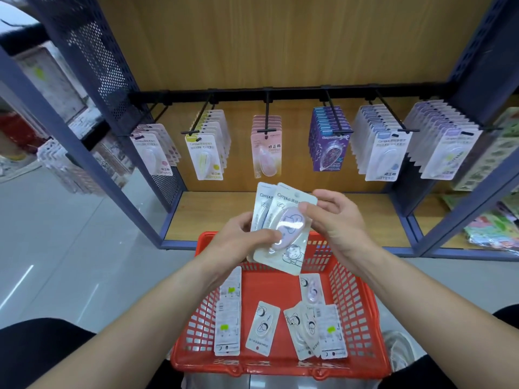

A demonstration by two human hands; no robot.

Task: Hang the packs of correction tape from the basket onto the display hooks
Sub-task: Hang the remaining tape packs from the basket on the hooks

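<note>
Now in hand: two white card-backed blister packs of correction tape [292, 199], fanned one behind the other. The front one shows a pale lilac dispenser under clear plastic. They are held up over the far rim of the basket, below the row of hooks.
Left hand [241, 238]: reaches in from the lower left on a bare, outstretched forearm. The thumb lies across the lower part of the blister and the fingers curl behind the cards, gripping both packs.
Right hand [335, 220]: reaches in from the lower right, wrist bent inward. Thumb and forefinger pinch the upper right edge of the front pack; the other fingers curl loosely behind.
Red plastic lattice basket [349, 304]: sits low in front of the person, under both forearms.
Loose packs [262, 328]: lie in the basket at left, centre and right, some face up, some face down.
Black wire display hooks [266, 116]: six on a black rail against a wooden back panel [280, 37].
Hanging packs [266, 153]: a row on every hook, in white, pink and purple.
</note>
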